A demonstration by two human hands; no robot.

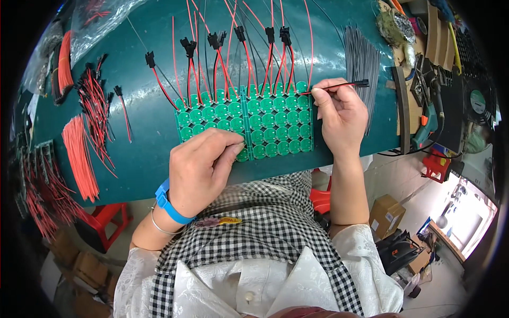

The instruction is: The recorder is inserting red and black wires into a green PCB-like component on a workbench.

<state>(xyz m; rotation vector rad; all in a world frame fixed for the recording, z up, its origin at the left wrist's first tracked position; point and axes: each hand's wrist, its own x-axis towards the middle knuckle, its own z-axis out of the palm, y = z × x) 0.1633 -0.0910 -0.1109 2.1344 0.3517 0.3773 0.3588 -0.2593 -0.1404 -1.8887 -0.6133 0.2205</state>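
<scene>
A green circuit board panel (273,120), made of many small round boards in rows, lies on the table before me. My left hand (199,161) is closed, its thumb and forefinger pinched at the panel's near edge and covering part of the left half. Between the thumb and fingers of my right hand (340,114) is a red-and-black connector wire (350,84), its black plug pointing right and its other end at the panel's far right corner. Several similar wires with black plugs (189,47) rise from the far row, among thin single red and black wires.
Left on the green table (143,175) lie a bundle of red wires (79,156), a heap of connector wires (95,100) and one loose connector wire (123,111). Grey-black wires (362,69) lie at the right. Beyond them are tools and a teal-handled tool (424,130). A red stool (108,225) stands below.
</scene>
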